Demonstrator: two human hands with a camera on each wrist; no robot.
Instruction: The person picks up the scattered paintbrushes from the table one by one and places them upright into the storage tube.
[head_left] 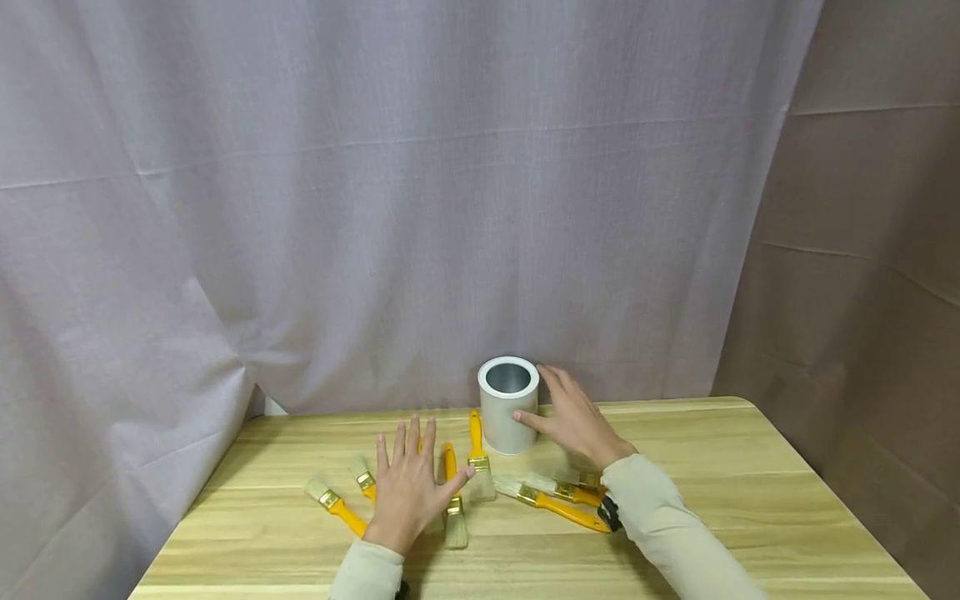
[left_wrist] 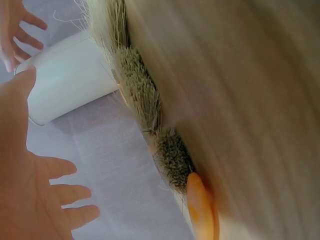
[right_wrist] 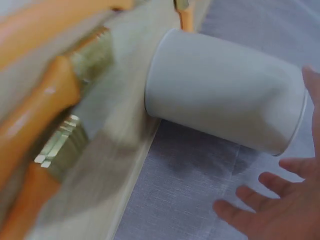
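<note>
Pale pleated curtain (head_left: 420, 192) behind; smooth wooden table (head_left: 750, 492) with straight grain. White cylindrical can (head_left: 508, 406), upright, open-topped, near the table's back edge. Right hand (head_left: 573, 421) beside it, fingers spread and nearly straight, thumb touching the wall, gripping nothing. Left hand (head_left: 408, 487) flat, fingers splayed over scattered brushes (head_left: 558, 498) with orange handles, brass ferrules, pale bristles; nothing held.

Left wrist view: left hand (left_wrist: 27, 200) open, fingers spread, holding nothing. White cylindrical cup (left_wrist: 70, 80) stands on the wooden table (left_wrist: 240, 100), near its back edge against the grey cloth (left_wrist: 115, 165). Brush bristles (left_wrist: 142, 95) lie on the table beside an orange handle (left_wrist: 200, 210). Right hand (left_wrist: 15, 30) just beside the cup.
</note>
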